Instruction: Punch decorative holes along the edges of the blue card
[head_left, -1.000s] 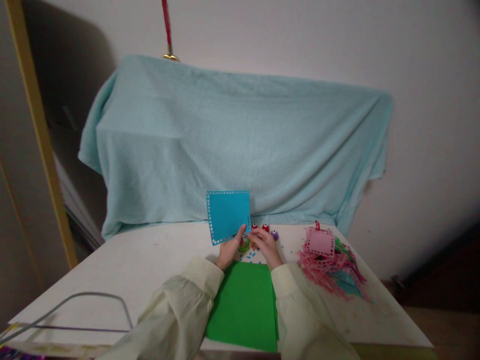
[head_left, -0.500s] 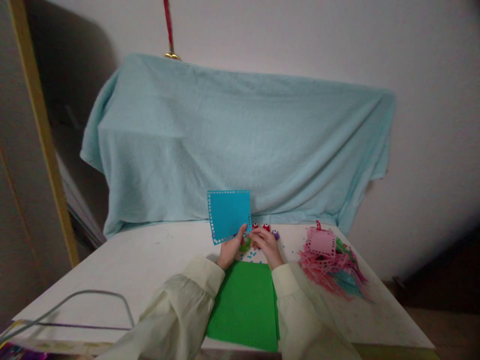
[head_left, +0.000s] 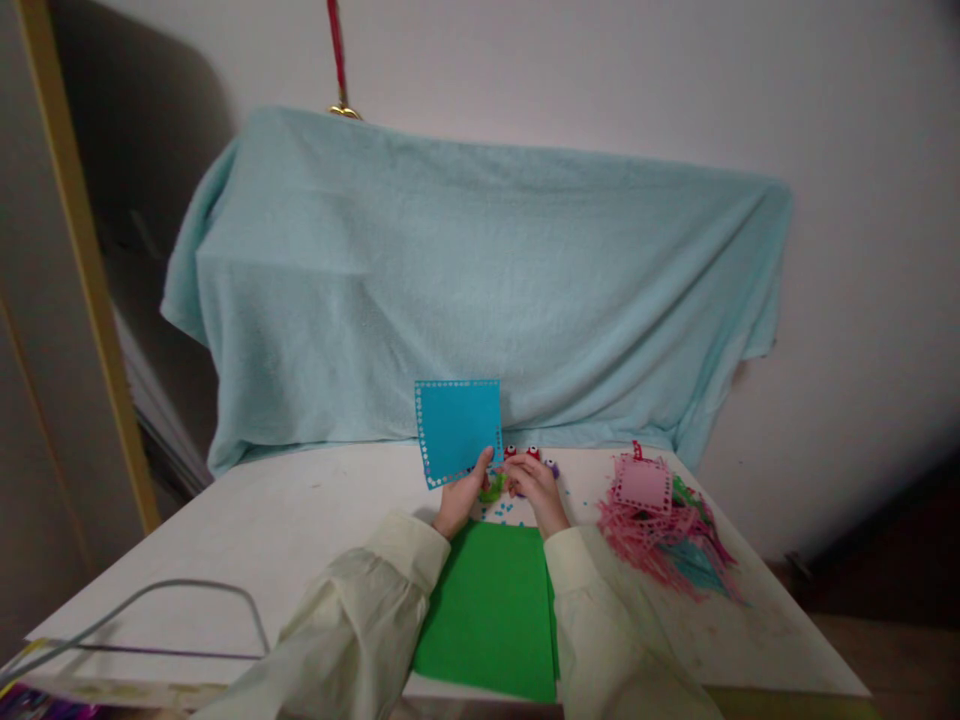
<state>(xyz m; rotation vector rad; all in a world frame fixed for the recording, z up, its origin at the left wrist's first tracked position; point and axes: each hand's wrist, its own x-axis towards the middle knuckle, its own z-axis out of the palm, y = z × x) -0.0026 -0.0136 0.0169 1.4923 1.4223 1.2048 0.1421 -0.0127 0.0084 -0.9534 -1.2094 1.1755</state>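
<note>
The left hand (head_left: 461, 500) is clamped on a blue square card (head_left: 459, 425) with small shapes punched along its edges, gripping the lower right corner with the thumb across its face. The card is raised, tilted slightly, just beyond the far edge of the green paper (head_left: 487, 610). The right hand (head_left: 534, 490), also past the far edge of the green paper, has its fingertips gathered just beside that same corner; whether they touch the card or pinch anything I cannot tell. The two hands are close together

Beyond the green paper, partly behind the hands, are a light green craft punch (head_left: 493, 488), a red figure with eyes (head_left: 533, 454) and a purple figure (head_left: 553, 467). Tiny blue paper bits (head_left: 506, 512) are scattered just past its far edge. To the right of the green paper, a pink punched card (head_left: 645, 484) lies on pink paper shreds (head_left: 637, 540). Well to its left, a grey bent rod (head_left: 180, 584) shows at the near side of the white table (head_left: 315, 520). Far beyond the green paper hangs a pale blue towel (head_left: 480, 280)
</note>
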